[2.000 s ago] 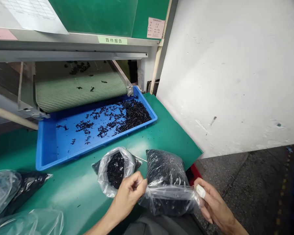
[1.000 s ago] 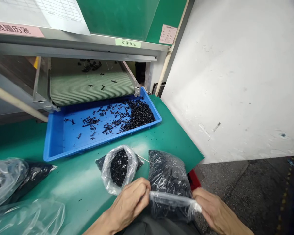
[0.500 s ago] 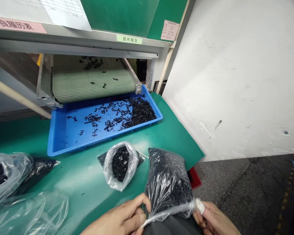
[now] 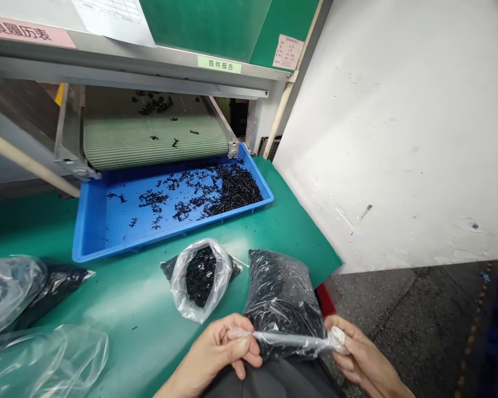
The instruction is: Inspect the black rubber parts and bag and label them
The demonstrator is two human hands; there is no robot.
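Left hand and right hand grip the twisted neck of a bulging plastic bag of black parts at the green bench's edge; a slipped grip could unwind it and spill them.

A green-topped desk is shown stretching across the scene from the left, its far right corner narrowing to a point. A blue plastic tray is set along its far side at an angle, with small black parts heaped toward the tray's right end and scattered thinly to the left. Nearer, at centre, an open clear plastic bag filled with black parts is laid just beside a thin pale wire. A black-filled bag is placed at the left, touching a crumpled clear plastic sheet on the near side. Stray black specks are dotted across the desk.
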